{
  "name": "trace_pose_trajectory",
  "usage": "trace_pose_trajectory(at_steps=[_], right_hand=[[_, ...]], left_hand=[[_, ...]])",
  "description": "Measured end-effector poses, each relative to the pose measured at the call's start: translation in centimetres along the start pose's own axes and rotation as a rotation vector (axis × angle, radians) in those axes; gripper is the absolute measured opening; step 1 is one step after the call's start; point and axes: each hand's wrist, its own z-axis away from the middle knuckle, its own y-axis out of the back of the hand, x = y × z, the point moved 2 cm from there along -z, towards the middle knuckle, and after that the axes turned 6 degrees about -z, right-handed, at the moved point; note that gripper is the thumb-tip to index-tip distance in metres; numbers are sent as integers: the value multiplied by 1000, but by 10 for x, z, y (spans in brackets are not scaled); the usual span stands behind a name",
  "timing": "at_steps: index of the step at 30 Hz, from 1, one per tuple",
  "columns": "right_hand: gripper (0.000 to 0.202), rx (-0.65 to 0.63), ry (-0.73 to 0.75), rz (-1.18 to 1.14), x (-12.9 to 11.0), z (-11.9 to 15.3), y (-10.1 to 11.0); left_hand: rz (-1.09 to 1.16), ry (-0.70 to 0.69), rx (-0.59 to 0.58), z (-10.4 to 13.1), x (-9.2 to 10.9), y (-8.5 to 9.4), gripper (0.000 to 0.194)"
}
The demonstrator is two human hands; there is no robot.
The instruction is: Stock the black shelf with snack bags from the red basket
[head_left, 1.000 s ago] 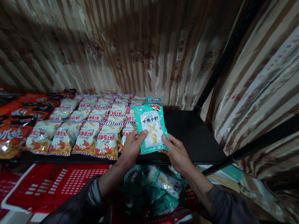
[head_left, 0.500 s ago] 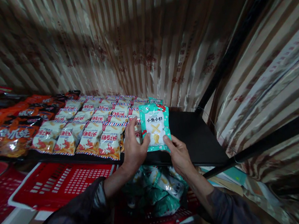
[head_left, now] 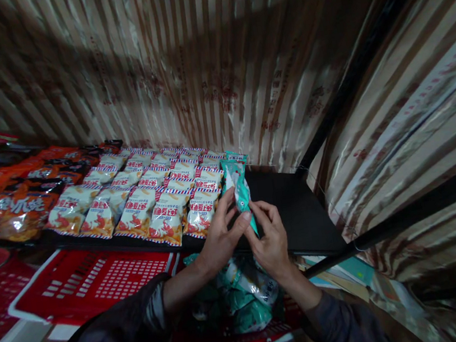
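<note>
Right hand (head_left: 268,240): pinching lower end of teal-and-white plastic snack packet (head_left: 238,183). Left hand (head_left: 220,235): touching its side; grip, cannot tell. Packet near edge-on, over flat black shelf (head_left: 296,206), just right of white-and-orange plastic packets (head_left: 166,216). Step, judged: orienting packet. Next likely calls for gentle levelling.

Striped sheeting (head_left: 214,71) printed with dark red marks covers the far side and the right, where a slanting black post (head_left: 322,132) stands. Orange-and-black bags (head_left: 16,206) lie at left; beside them, rows of white bags (head_left: 131,210) bear red lettering. A red basket (head_left: 81,305) with a pale rim sits near left.
</note>
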Motion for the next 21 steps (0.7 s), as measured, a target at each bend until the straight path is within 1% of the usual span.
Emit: trace_pose_trajectory(at_steps=[3,6,8,10,12,13,15,16,17,19,21], right_hand=[[44,-32,122,148,-6,3,-1],[48,-89,210,227,-14,7,-6],[50,-144,246,227,-19,11,-10],[52,-202,271,187,-24,15,-13],[47,-214,285,118,-26,15,-12],[42,-192,279,82,-25,13,-10],[31,-111,208,14,-20,7,-3],[28,-62,136,-19,-16,3,0],[27,-13,43,-57,-10,-1,3],[32,70,-178,-173,3,-9,7],[42,97,-404,-359,16,-15,7]], left_hand=[[86,21,45,-3,4,-1,64],[151,39,82,-7,5,0,55],[157,91,116,-9,2,3,44],[145,162,179,-12,-4,9,36],[161,223,220,-14,-9,14,36],[184,247,221,-16,-12,16,37],[228,299,194,-17,-15,18,42],[243,324,179,-17,-16,18,44],[250,346,166,-17,-17,18,45],[255,381,150,-16,-17,18,48],[258,397,146,-14,-17,17,50]])
